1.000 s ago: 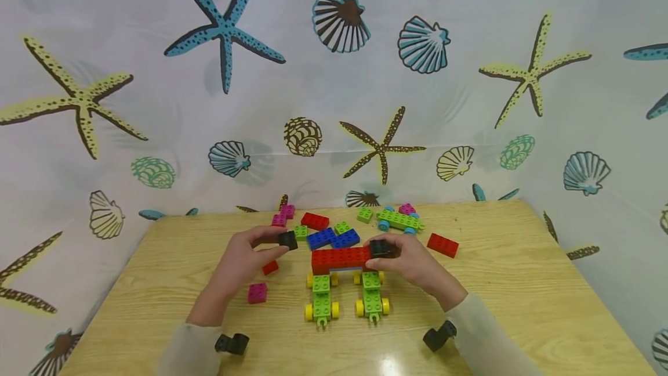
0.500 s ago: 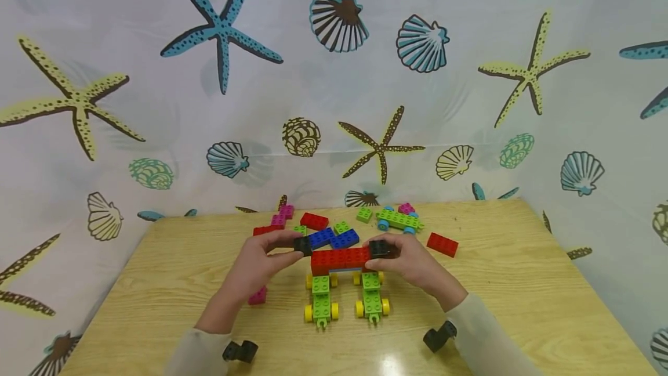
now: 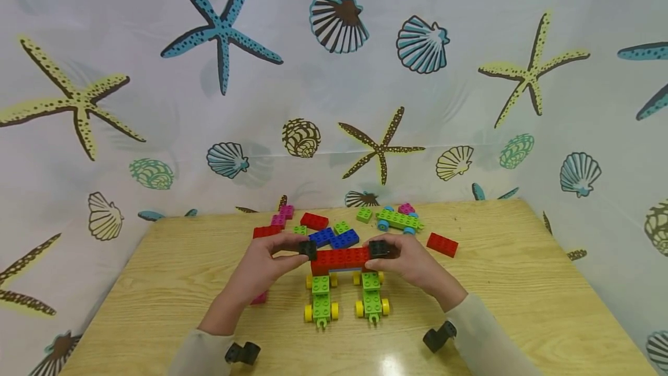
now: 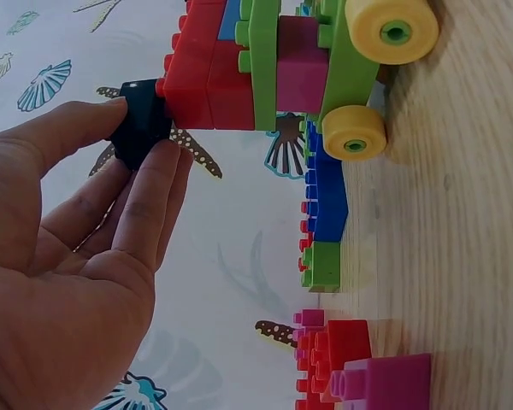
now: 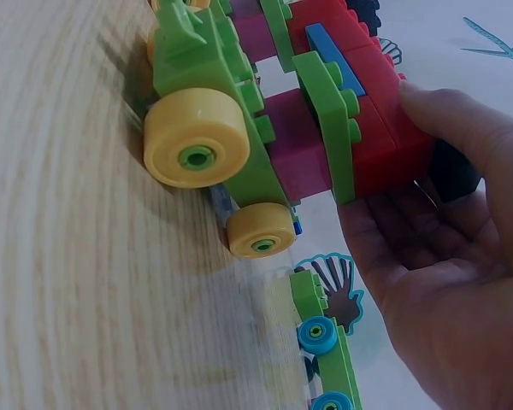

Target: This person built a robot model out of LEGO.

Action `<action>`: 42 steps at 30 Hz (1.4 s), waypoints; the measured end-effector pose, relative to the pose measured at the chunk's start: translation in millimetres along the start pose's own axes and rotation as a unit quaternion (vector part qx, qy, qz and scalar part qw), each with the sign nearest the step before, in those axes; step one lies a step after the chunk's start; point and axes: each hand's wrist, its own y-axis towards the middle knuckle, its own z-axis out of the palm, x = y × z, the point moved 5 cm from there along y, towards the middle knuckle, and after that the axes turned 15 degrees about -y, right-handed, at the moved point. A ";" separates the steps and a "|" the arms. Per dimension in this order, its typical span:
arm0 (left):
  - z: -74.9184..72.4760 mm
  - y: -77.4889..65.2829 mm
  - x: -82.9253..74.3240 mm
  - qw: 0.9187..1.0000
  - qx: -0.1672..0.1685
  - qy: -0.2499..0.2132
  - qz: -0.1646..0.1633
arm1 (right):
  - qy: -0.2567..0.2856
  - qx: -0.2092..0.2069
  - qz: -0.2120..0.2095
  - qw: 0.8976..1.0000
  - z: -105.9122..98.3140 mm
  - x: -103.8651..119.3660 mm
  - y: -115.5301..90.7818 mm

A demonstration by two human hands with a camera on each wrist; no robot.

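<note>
A toy build of red bricks stands across two green wheeled bases with yellow wheels. My left hand pinches a black brick between thumb and fingers. This brick tilts against the studs at the left end of the red top row, and whether it is pressed on cannot be told. My right hand grips the right end of the red row, thumb on a red brick. Another black brick sits there on the red row, partly hidden by the hand.
Behind the build lie blue bricks, small green bricks and a red brick. A green base with blue wheels stands at the back right, near another red brick. Pink bricks lie back left.
My left hand has carried its black brick to the right, up to the left end of the red row. My right hand has stayed in place.
</note>
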 end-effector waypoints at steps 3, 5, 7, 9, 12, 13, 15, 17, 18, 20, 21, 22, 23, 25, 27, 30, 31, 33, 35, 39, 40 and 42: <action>1.1 -0.5 -0.5 1.000 0.002 -0.002 -0.005 | -0.003 0.000 -0.005 1.000 -0.1 0.1 0.1; 1.6 -0.8 -0.8 1.000 0.003 -0.004 -0.008 | -0.003 0.001 -0.008 1.000 -0.2 0.4 -0.1; 2.3 -1.3 -1.8 1.000 0.005 -0.005 -0.012 | -0.003 0.001 -0.010 1.000 -0.3 1.0 -0.4; 2.7 -1.4 -2.1 1.000 0.006 -0.006 -0.015 | -0.001 0.002 -0.012 1.000 -0.4 1.3 -0.7; 3.6 -1.3 -2.1 1.000 0.011 -0.011 -0.018 | 0.003 0.002 -0.009 1.000 -0.5 0.9 -0.7; 4.0 -1.1 -1.6 1.000 0.013 -0.014 -0.019 | 0.004 0.003 -0.008 1.000 -0.5 0.5 -0.7; 5.2 -0.9 -1.1 0.999 0.020 -0.022 -0.022 | 0.007 0.003 -0.007 1.000 -0.4 0.2 -0.9; 6.0 -0.8 -0.3 0.999 0.024 -0.029 -0.026 | 0.006 0.002 -0.005 1.000 -0.5 0.2 -0.9; 6.1 -0.6 0.3 0.999 0.025 -0.032 -0.028 | 0.006 0.002 -0.005 1.000 -0.5 0.3 -0.9; 5.9 -0.8 0.8 0.999 0.026 -0.034 -0.030 | 0.002 0.001 -0.005 1.000 -0.5 0.7 -0.9; 5.6 -0.8 1.3 0.999 0.025 -0.035 -0.031 | 0.001 0.001 -0.005 1.000 -0.5 0.8 -0.8; 5.4 -0.9 1.1 0.999 0.025 -0.034 -0.031 | 0.000 0.000 -0.003 1.000 -0.5 0.7 -0.6; 5.2 -1.0 0.9 0.999 0.026 -0.033 -0.031 | 0.000 0.000 -0.003 1.000 -0.5 0.8 -0.6; 5.0 -1.3 0.6 0.999 0.029 -0.033 -0.030 | -0.001 0.001 -0.004 1.000 -0.5 0.9 -0.7; 4.7 -1.4 -0.1 0.999 0.032 -0.032 -0.030 | 0.000 0.002 -0.006 1.000 -0.6 1.3 -0.9; 4.1 -1.6 -1.0 0.998 0.038 -0.027 -0.030 | -0.001 0.003 -0.009 1.000 -0.8 1.2 -1.0; 3.9 -1.6 -1.5 0.998 0.039 -0.025 -0.029 | -0.001 0.003 -0.010 1.000 -0.8 1.3 -0.9; 3.7 -1.9 -2.2 0.999 0.043 -0.018 -0.027 | -0.004 0.003 -0.011 1.000 -1.1 1.2 -0.9; 3.9 -2.2 -3.3 0.999 0.046 -0.008 -0.022 | -0.007 0.003 -0.011 1.000 -1.3 1.0 -1.0; 4.4 -2.5 -5.2 0.999 0.045 0.024 -0.010 | -0.014 0.005 -0.010 1.000 -1.5 0.2 -1.1; 4.6 -2.5 -5.7 0.998 0.045 0.031 -0.008 | -0.015 0.005 -0.009 1.000 -1.6 -0.2 -1.0; 5.1 -2.5 -6.3 0.998 0.043 0.044 -0.004 | -0.018 0.005 -0.010 1.000 -1.9 -0.8 -0.7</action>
